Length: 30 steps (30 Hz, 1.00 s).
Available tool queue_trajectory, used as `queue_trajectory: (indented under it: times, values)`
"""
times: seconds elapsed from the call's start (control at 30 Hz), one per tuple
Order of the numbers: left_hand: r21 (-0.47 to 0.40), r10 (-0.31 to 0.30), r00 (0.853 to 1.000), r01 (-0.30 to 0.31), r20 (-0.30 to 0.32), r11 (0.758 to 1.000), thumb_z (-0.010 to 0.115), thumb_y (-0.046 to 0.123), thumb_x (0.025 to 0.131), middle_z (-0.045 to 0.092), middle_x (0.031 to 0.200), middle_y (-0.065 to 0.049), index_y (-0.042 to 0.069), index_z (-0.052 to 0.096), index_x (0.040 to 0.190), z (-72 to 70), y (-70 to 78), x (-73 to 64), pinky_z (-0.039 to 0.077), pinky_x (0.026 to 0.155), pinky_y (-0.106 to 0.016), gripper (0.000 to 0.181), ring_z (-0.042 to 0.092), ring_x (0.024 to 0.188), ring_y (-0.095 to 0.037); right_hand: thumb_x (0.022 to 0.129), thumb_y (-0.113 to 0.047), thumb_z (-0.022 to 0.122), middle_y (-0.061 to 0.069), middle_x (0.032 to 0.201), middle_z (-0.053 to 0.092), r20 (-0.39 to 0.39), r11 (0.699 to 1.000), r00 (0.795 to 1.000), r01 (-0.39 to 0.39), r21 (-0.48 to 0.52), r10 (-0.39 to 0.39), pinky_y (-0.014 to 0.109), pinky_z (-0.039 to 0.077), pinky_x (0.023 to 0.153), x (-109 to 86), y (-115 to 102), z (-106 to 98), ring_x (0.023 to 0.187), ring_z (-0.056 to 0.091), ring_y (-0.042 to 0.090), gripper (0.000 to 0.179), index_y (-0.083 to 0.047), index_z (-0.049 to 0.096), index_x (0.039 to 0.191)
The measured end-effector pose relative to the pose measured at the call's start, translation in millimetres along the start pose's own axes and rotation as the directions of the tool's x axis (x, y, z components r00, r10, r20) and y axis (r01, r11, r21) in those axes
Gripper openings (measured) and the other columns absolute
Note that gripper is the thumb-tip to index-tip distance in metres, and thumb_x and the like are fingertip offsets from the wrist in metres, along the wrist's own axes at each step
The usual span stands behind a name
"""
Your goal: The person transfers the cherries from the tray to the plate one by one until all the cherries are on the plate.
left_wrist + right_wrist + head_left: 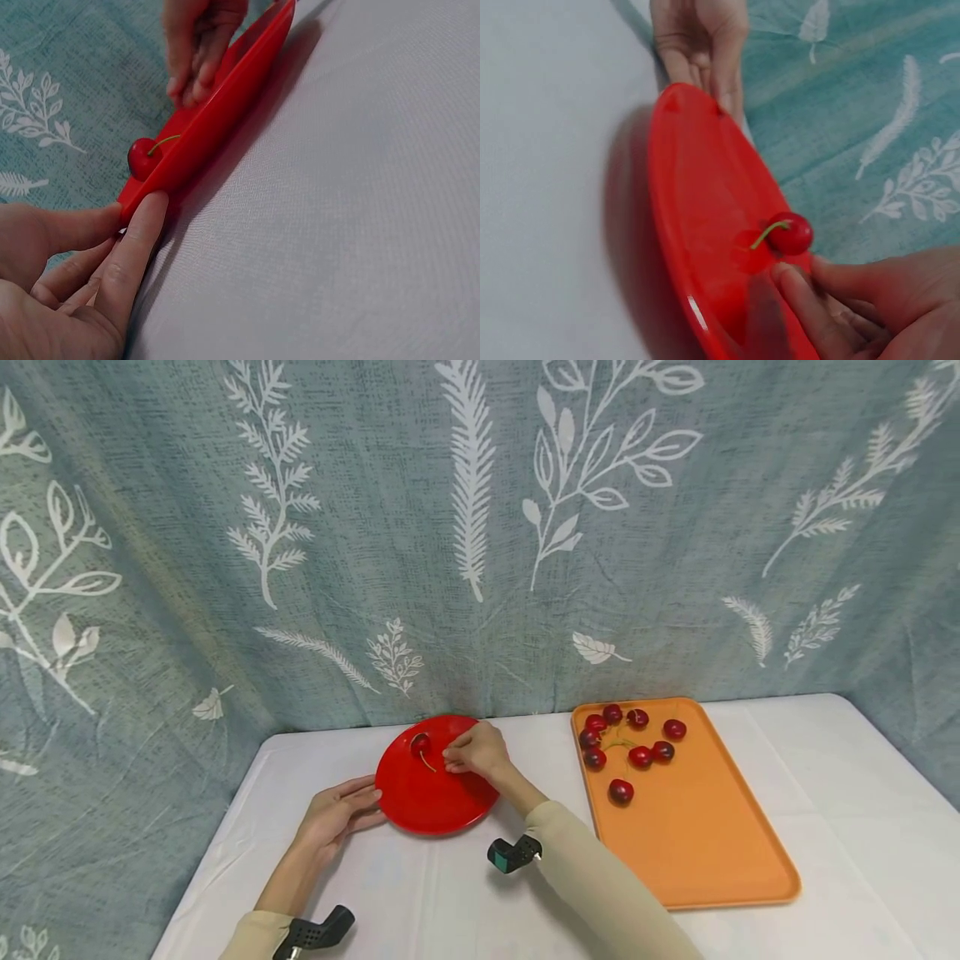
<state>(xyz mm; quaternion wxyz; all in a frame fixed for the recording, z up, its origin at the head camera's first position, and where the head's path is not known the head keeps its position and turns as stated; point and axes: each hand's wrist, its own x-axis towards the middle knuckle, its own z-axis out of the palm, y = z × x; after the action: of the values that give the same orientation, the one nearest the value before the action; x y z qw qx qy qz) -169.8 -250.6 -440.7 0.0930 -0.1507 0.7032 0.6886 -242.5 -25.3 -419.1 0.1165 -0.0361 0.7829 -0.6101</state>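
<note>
A red plate point(442, 806) sits at the back of the white table, and one dark-red cherry point(421, 744) with a green stem lies on it. My left hand point(333, 814) holds the plate's left rim; in the left wrist view the thumb and fingers meet its edge from both sides. Over the plate's right part is my right hand point(480, 752), with its fingertips bent down near the surface. In the right wrist view those fingertips point(784, 274) are close to the cherry but apart from it. No object shows between them.
To the right lies an orange tray point(705, 835) with several stemmed cherries point(640, 757) gathered toward its back left. The white tablecloth point(427, 902) covers the table. A blue-green leaf-patterned curtain point(480, 527) hangs behind it.
</note>
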Motion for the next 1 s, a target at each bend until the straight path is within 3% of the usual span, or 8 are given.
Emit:
queue_trajectory:
  times: [0.07,0.17,0.3,0.43,0.7,1.0]
  values:
    - [0.003,0.007,1.0,-0.007,-0.003,1.0,0.059,0.004,0.096,0.066,0.117,-0.014,-0.01,0.043,0.14,0.2,-0.4,-0.2,0.06,0.078,-0.033,0.049,0.072,0.087,-0.017,0.085,0.003,0.071,0.021,0.082,0.072,0.016,0.999,0.999,0.03,-0.011,-0.03,0.028,0.061,0.061,-2.3,-3.0,-3.1,0.07,0.073,0.028,0.015,0.015,0.071,0.095]
    - [0.005,0.011,1.0,-0.011,-0.009,1.0,0.059,0.005,0.096,0.066,0.119,-0.016,-0.01,0.044,0.14,1.6,-2.4,-1.3,0.06,0.078,-0.033,0.048,0.072,0.088,-0.018,0.086,-0.001,0.072,0.019,0.086,0.073,0.042,0.98,0.993,0.117,-0.16,-0.111,0.024,0.06,0.061,-8.2,-6.9,-9.3,0.071,0.072,0.025,0.02,0.011,0.072,0.101]
    - [-0.005,-0.001,1.0,0.001,-0.009,1.0,0.062,0.006,0.096,0.064,0.123,-0.02,-0.009,0.044,0.14,4.3,-6.2,-3.0,0.06,0.079,-0.035,0.05,0.072,0.091,-0.02,0.087,-0.007,0.073,0.015,0.101,0.073,0.084,0.876,0.968,0.248,-0.413,-0.235,0.019,0.054,0.057,-20.0,-11.3,-21.1,0.079,0.067,0.021,0.025,0.005,0.072,0.11]
    - [-0.007,0.003,1.0,-0.003,-0.01,1.0,0.062,0.006,0.096,0.062,0.126,-0.021,-0.01,0.044,0.14,4.5,-6.0,-3.4,0.059,0.08,-0.036,0.05,0.071,0.092,-0.021,0.087,-0.006,0.073,0.015,0.11,0.071,0.111,0.817,0.946,0.319,-0.48,-0.304,0.024,0.056,0.064,-30.4,-17.9,-37.4,0.089,0.066,0.025,0.027,0.003,0.072,0.112]
    - [-0.011,0.004,1.0,-0.004,0.004,1.0,0.06,0.006,0.097,0.067,0.116,-0.014,-0.01,0.043,0.14,0.2,-0.5,-2.9,0.059,0.079,-0.033,0.05,0.072,0.088,-0.017,0.088,-0.007,0.072,0.015,0.105,0.073,0.068,0.819,0.948,0.305,-0.486,-0.312,0.035,0.06,0.078,-29.4,-27.0,-76.2,0.097,0.069,0.028,0.024,0.004,0.073,0.11]
    - [-0.015,-0.023,1.0,0.023,-0.004,1.0,0.06,0.006,0.096,0.066,0.118,-0.014,-0.009,0.043,0.141,0.4,0.6,-2.8,0.059,0.079,-0.034,0.05,0.072,0.088,-0.018,0.09,-0.01,0.07,0.017,0.104,0.073,0.018,0.849,0.954,0.274,-0.452,-0.299,0.039,0.06,0.078,-42.5,-18.9,-141.7,0.093,0.07,0.029,0.024,0.003,0.073,0.11]
